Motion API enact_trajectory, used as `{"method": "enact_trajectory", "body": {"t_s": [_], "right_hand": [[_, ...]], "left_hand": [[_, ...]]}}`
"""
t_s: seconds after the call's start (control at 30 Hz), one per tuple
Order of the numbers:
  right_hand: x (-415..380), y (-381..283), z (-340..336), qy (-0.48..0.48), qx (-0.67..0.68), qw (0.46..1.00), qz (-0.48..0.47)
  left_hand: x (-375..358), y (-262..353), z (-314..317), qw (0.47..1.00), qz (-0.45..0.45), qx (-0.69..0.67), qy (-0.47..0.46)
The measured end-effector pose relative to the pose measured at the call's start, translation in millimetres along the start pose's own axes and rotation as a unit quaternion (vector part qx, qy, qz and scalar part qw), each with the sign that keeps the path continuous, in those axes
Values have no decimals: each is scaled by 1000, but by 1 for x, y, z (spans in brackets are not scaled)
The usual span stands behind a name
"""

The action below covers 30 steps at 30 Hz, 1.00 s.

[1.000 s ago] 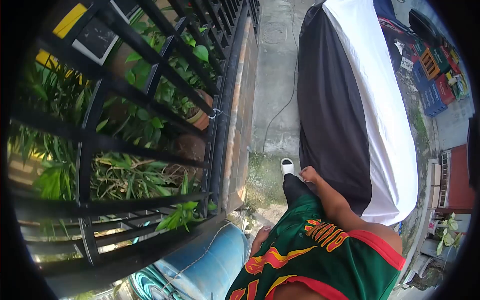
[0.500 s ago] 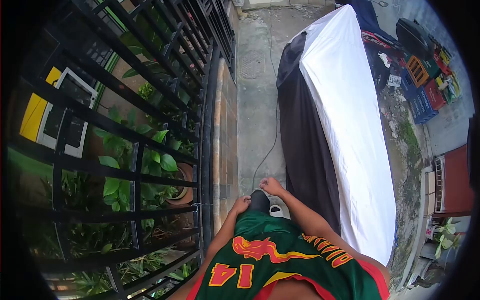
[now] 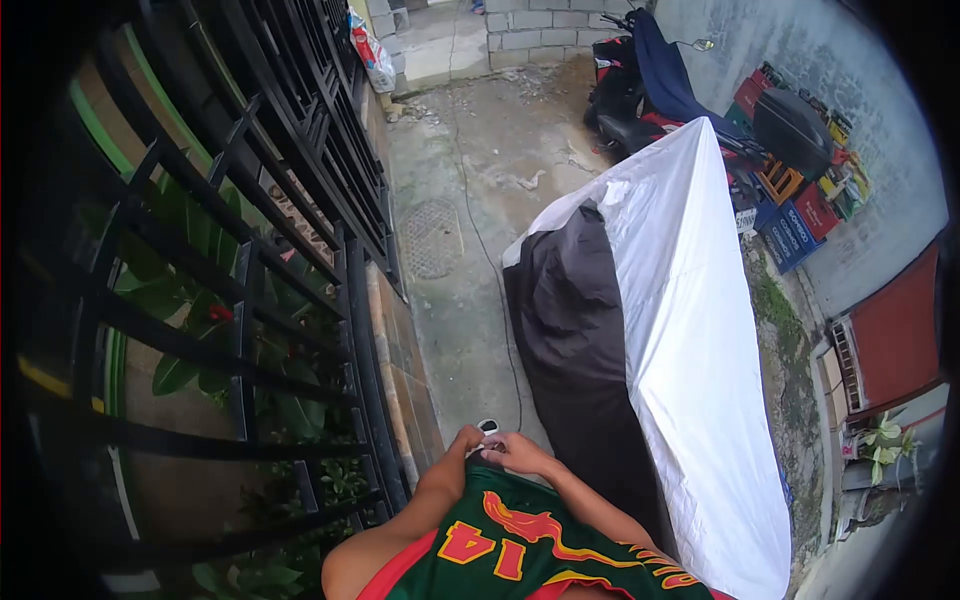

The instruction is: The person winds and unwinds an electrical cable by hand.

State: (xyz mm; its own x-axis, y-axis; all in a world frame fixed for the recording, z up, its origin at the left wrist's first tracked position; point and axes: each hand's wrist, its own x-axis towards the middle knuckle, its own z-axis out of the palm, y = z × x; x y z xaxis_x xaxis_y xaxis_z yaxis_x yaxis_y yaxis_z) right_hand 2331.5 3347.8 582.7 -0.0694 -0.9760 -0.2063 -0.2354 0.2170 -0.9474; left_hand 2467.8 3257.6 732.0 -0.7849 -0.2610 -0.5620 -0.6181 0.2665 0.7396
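Observation:
Low in front of my green jersey (image 3: 540,530), my left hand (image 3: 464,442) and my right hand (image 3: 514,453) are close together, nearly touching. The fingers of both are curled in. Something small and dark shows between them, too small to name. Just beyond the hands, the tip of a white shoe (image 3: 488,426) with a dark patch peeks out. Right of my right hand stands a large cover in black and white cloth (image 3: 690,370), draped over a long object that it hides.
A black metal fence (image 3: 250,350) on a tiled ledge (image 3: 397,360) runs along my left, plants behind it. A cable (image 3: 487,250) lies along the concrete path. Ahead are a motorcycle (image 3: 625,130), a block wall (image 3: 545,32) and stacked crates (image 3: 790,235).
My view has moved forward along the path and tilted up, showing the motorcycle and block wall. My hands have come together from slightly apart.

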Motion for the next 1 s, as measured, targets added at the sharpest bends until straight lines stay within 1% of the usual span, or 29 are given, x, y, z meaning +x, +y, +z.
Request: {"method": "enact_trajectory", "body": {"t_s": [0.03,0.07,0.1,0.13,0.2,0.3,0.4,0.43,0.5,0.53,0.6,0.63,0.67,0.73,0.8,0.9,0.97,1.0], "right_hand": [[32,-19,-18,19,5,1000,3],[63,-38,-36,35,13,999,4],[91,-51,-50,49,23,999,5],[119,-58,-65,66,30,997,-3],[176,-65,-98,103,44,994,-20],[269,-72,-151,144,20,989,-30],[366,-75,-197,200,65,977,-32],[396,-73,-213,207,68,975,-44],[451,-57,-241,190,114,975,-35],[481,-51,-267,181,129,974,-34],[534,-49,-316,203,86,975,0],[554,-48,-331,209,71,975,26],[577,-50,-349,219,86,972,18],[620,-55,-389,236,105,966,0],[657,-66,-429,230,94,969,8],[719,-69,-489,225,96,970,6],[759,-69,-534,230,103,968,-4],[786,-63,-555,248,109,963,6]], "left_hand": [[59,-53,-18,1000,-8,20,-21],[158,-150,-19,999,-12,43,-26],[256,-223,-21,997,-20,72,-24],[343,-290,-28,997,-9,77,-7],[409,-262,-94,999,19,42,24],[468,-215,-176,998,40,-4,50],[518,-229,-240,997,47,12,59],[535,-243,-263,996,53,27,63],[557,-274,-309,994,50,60,77],[566,-287,-336,994,31,70,81],[568,-293,-387,991,-107,57,64],[571,-314,-412,991,-106,56,61],[582,-328,-439,992,-101,52,61],[578,-306,-493,987,-106,87,88],[594,-321,-532,977,-156,-30,141],[625,-302,-597,964,-234,-40,118],[674,-353,-637,984,-149,94,-11],[703,-366,-654,983,-134,120,-46]]}}
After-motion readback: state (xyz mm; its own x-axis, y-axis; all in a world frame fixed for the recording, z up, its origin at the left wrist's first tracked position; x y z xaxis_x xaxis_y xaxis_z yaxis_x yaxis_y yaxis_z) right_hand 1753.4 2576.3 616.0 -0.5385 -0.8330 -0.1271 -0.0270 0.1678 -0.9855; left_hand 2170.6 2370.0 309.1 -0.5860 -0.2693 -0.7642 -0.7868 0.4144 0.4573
